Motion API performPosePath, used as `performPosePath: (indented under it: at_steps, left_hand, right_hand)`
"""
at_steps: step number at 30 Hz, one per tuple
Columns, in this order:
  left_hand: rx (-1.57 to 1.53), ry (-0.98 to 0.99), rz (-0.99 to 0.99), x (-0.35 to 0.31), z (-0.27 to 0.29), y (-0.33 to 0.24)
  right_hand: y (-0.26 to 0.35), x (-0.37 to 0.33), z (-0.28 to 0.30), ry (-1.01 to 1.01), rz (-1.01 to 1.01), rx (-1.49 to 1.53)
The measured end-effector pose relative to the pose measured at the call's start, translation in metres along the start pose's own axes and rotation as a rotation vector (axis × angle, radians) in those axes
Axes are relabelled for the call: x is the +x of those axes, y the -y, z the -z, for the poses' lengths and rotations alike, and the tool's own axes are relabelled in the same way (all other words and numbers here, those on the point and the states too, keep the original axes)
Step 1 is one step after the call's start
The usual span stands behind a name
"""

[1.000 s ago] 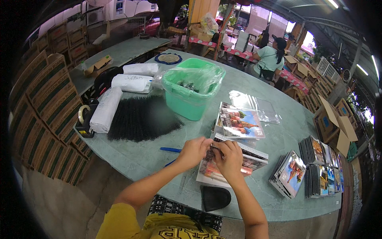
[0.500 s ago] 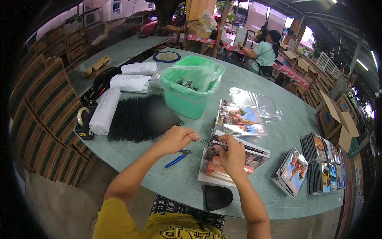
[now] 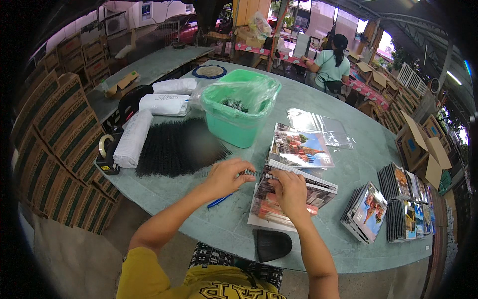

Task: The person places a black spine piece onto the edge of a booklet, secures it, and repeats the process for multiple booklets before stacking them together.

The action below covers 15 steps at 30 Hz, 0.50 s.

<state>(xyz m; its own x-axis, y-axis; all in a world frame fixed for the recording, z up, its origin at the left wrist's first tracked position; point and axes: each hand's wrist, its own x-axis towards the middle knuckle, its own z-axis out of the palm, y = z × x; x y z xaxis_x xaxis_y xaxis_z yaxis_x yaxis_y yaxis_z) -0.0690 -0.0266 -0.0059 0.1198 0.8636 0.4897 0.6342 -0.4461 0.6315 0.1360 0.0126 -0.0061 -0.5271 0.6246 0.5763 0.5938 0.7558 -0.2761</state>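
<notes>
My left hand [image 3: 230, 177] is closed around a thin black binding coil [image 3: 254, 173], whose right end meets the punched edge of an unbound notebook [image 3: 316, 192]. At that same corner my right hand [image 3: 290, 190] grips the notebook's edge, with thumb and fingers closed on the sheets. The notebook stands tilted over other printed sheets. Blue-handled cutters [image 3: 219, 200] lie under my left wrist, partly hidden. A broad heap of black coils [image 3: 174, 149] spreads left of my left hand. Behind my right hand lies a stack of notebooks with a colourful cover [image 3: 303, 149].
A green bin [image 3: 231, 127] lined with plastic holds black scraps. White wrapped rolls [image 3: 133, 138] and a tape dispenser [image 3: 107, 154] are at left. Bound notebooks [image 3: 366, 212] stack at right. A black curved pad [image 3: 273, 246] lies at the near edge. A co-worker [image 3: 331, 67] sits beyond.
My left hand has shifted slightly and its fingers now curl over the coil, covering part of the cutters. My right hand stays at the notebook's corner. The co-worker has turned a little.
</notes>
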Motion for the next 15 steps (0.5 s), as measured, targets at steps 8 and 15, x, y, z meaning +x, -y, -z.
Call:
performPosePath:
  at_steps: [8, 15]
  left_hand:
    - [0.031, 0.116, 0.084, 0.015, 0.019, 0.009]
    - [0.359, 0.424, -0.121, -0.040, -0.022, 0.023]
  right_hand:
    - [0.006, 0.005, -0.001, 0.004, -0.028, -0.115]
    - [0.004, 0.003, -0.008, -0.221, -0.136, 0.164]
